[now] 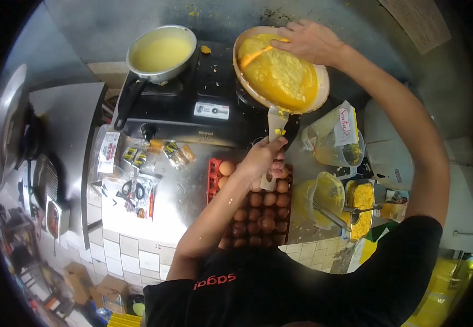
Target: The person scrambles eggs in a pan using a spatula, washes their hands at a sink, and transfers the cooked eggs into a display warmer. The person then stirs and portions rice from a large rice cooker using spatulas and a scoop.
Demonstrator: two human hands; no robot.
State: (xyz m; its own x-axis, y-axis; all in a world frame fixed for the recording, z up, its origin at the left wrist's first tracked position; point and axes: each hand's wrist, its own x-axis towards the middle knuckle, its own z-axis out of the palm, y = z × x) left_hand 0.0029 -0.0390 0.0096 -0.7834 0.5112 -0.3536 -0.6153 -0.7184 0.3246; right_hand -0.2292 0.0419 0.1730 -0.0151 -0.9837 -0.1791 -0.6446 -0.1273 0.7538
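Note:
My left hand (pixel 264 162) is closed around the pale handle (pixel 277 128) of a frying pan (pixel 323 90). Yellow egg (pixel 288 76) covers much of the pan, smooth and glossy in places and lumpy across the middle. Over the pan's far right side reaches my right hand (pixel 313 44), its fingertips at the egg. From those fingertips a bright orange strip (pixel 255 56) runs across the egg; whether it is a tool or a fold of egg I cannot tell. The pan is tilted above the right burner of a black gas stove (pixel 214 82).
A saucepan (pixel 163 49) of pale yellow liquid sits on the left burner. Below my left hand lies an egg tray (pixel 213 174) with several brown eggs. To the right stand a clear jug (pixel 329 136), a yellow-smeared container (pixel 323 196) with a whisk, and a metal tray (pixel 348 234) of yellow crumbs.

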